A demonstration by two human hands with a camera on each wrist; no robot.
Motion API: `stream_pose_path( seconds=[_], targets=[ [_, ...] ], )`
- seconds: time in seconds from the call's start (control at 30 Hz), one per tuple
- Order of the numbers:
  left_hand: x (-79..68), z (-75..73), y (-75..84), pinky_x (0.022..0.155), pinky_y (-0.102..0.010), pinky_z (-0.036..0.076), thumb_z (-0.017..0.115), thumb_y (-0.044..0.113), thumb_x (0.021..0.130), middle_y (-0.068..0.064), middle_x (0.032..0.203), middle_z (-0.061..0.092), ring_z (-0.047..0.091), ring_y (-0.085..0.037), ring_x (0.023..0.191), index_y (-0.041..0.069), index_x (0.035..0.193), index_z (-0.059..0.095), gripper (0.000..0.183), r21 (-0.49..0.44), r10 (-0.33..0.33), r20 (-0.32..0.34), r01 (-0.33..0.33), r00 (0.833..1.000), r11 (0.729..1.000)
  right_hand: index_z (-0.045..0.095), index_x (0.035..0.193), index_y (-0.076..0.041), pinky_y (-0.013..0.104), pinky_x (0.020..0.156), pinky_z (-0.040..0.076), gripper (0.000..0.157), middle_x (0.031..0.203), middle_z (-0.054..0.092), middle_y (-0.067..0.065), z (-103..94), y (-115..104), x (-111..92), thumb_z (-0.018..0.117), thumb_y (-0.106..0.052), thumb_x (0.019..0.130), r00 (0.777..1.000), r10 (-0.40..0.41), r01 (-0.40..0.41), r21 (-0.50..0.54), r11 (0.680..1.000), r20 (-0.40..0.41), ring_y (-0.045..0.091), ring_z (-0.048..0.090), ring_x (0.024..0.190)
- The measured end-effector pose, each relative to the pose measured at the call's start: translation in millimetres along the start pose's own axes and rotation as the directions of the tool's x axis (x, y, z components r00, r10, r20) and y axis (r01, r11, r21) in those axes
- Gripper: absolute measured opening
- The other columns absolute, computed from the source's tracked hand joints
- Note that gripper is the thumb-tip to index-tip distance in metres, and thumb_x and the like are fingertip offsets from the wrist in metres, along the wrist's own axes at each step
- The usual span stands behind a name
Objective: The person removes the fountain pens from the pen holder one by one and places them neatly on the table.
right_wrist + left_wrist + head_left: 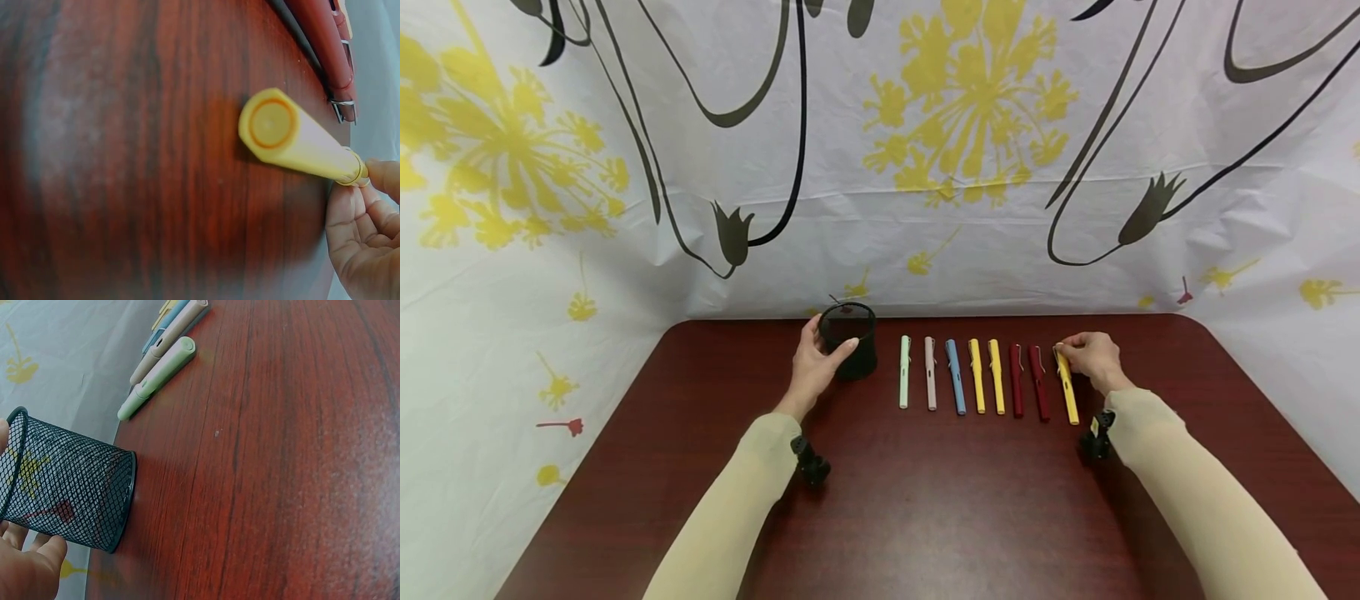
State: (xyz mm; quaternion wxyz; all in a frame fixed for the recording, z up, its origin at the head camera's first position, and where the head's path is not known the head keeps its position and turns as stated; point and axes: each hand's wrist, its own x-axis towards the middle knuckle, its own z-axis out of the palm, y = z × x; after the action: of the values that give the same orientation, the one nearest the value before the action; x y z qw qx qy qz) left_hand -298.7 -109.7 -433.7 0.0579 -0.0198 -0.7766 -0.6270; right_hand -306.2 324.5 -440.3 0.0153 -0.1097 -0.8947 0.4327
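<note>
A black mesh pen holder [859, 354] stands upright toward the back of the table, with nothing showing inside it. My left hand [817, 367] grips it from the left, thumb at the near rim; in the left wrist view the fingers [53, 550] lie along its mesh wall. At the right end of a row of pens, my right hand [1093, 357] pinches a yellow pen [1067, 387] by its far, clip end. The right wrist view shows thumb and fingers on that end, the pen's near end [273, 123] facing the camera.
Left of the held pen lie a pale green pen [904, 372], a pale pink pen [930, 375], a blue pen [956, 377], two yellow pens [977, 377] and two dark red pens [1017, 381], side by side. A patterned white cloth [820, 225] hangs behind the dark wooden table [955, 508].
</note>
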Motion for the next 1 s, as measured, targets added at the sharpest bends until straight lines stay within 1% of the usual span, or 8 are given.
stream_pose_path(
  seconds=[0.17,0.4,0.53,1.0],
  targets=[
    [-0.2,0.4,0.6,0.109,-0.041,0.033,0.071,0.030,0.085,-0.010,0.150,0.033,0.031,-0.026,0.139,0.016,0.147,0.026,0.079,0.004,-0.008,-0.001,0.008,1.000,1.000,0.062,0.107,0.013,0.028,0.062,0.057,0.033,0.086,0.067,0.014,0.8,0.0,-1.1,0.057,-0.017,0.095,1.000,-0.003,0.003,-0.004,1.000,0.000,0.000,0.060,0.058],
    [-0.8,1.1,1.4,0.109,-0.040,0.033,0.071,0.028,0.085,-0.011,0.148,0.036,0.033,-0.025,0.138,0.015,0.148,0.025,0.079,0.008,-0.006,-0.003,0.006,1.000,1.000,0.062,0.108,0.013,0.030,0.064,0.057,0.033,0.086,0.067,0.015,0.0,-1.6,-4.0,0.057,-0.017,0.094,1.000,-0.025,0.025,-0.024,0.999,-0.001,0.001,0.060,0.060],
    [-0.5,0.8,1.5,0.109,-0.040,0.033,0.071,0.027,0.085,-0.010,0.148,0.036,0.033,-0.025,0.138,0.015,0.147,0.025,0.079,0.006,-0.003,-0.002,0.003,1.000,1.000,0.062,0.108,0.013,0.030,0.065,0.057,0.033,0.089,0.066,0.016,-0.4,-3.1,-5.6,0.057,-0.017,0.094,1.000,-0.020,0.020,-0.027,0.999,-0.002,0.002,0.060,0.062],
    [0.4,0.3,0.5,0.110,-0.041,0.032,0.070,0.030,0.085,-0.010,0.148,0.036,0.033,-0.025,0.138,0.015,0.147,0.025,0.078,0.017,0.000,0.002,0.000,1.000,1.000,0.063,0.106,0.012,0.027,0.062,0.056,0.032,0.090,0.065,0.017,-0.5,-2.3,-5.2,0.057,-0.017,0.095,1.000,0.004,-0.004,-0.046,0.999,-0.003,0.002,0.058,0.060]
  ],
)
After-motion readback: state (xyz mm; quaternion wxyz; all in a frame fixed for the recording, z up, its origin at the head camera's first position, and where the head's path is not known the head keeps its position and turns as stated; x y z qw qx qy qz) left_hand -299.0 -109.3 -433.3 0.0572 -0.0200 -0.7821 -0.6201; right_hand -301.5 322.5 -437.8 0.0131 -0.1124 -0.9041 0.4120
